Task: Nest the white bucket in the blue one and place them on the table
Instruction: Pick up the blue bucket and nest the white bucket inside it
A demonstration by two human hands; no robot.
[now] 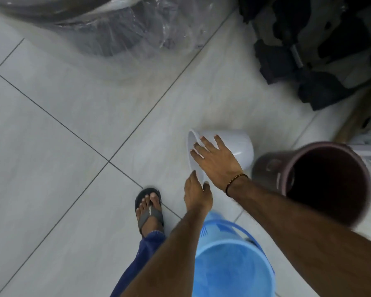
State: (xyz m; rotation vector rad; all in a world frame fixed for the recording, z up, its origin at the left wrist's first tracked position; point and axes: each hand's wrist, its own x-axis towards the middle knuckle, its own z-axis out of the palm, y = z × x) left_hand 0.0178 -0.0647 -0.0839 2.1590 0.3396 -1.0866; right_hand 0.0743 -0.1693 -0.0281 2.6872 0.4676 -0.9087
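A white bucket [238, 144] lies on its side on the tiled floor, its mouth facing left. My right hand [214, 159] rests over its upper rim with the fingers spread across the opening. My left hand [196, 194] pinches the lower edge of the same rim between thumb and fingers. A blue bucket [231, 269] stands upright on the floor just below my arms, its handle down on the rim, partly hidden by both forearms.
A dark maroon bucket [321, 181] stands upright to the right of the white one. Black bags and gear [309, 50] pile up at the upper right. A plastic-wrapped bundle [120, 28] lies at the top. My sandalled foot [149, 209] is left of the buckets.
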